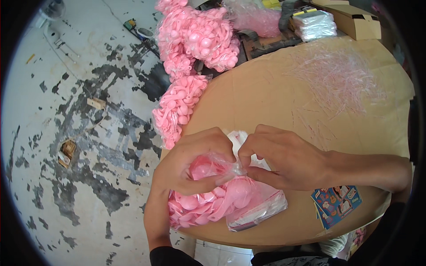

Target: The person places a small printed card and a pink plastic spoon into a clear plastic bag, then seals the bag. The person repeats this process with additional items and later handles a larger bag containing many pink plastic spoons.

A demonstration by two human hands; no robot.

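Note:
A clear plastic bag (206, 166) with something pink inside lies between my two hands near the table's front left. My left hand (188, 155) curls round it, thumb and fingers closed on its film. From the right, my right hand (284, 157) pinches the gathered edge of the same bag, its fingertips close to my left ones. Just below is a heap of pink spoon-shaped plastic pieces (222, 199) under clear film. Beside that heap lies a stack of flat clear bags (262, 210), partly covered by my hands and the pieces.
Bags of pink plastic pieces (177, 104) line the table's left edge, with bigger ones (204, 37) behind. Thin pinkish strips (341, 80) lie scattered at the far right. Blue printed cards (337, 205) sit under my right forearm. A carton (355, 20) and wrapped packs (314, 24) stand behind.

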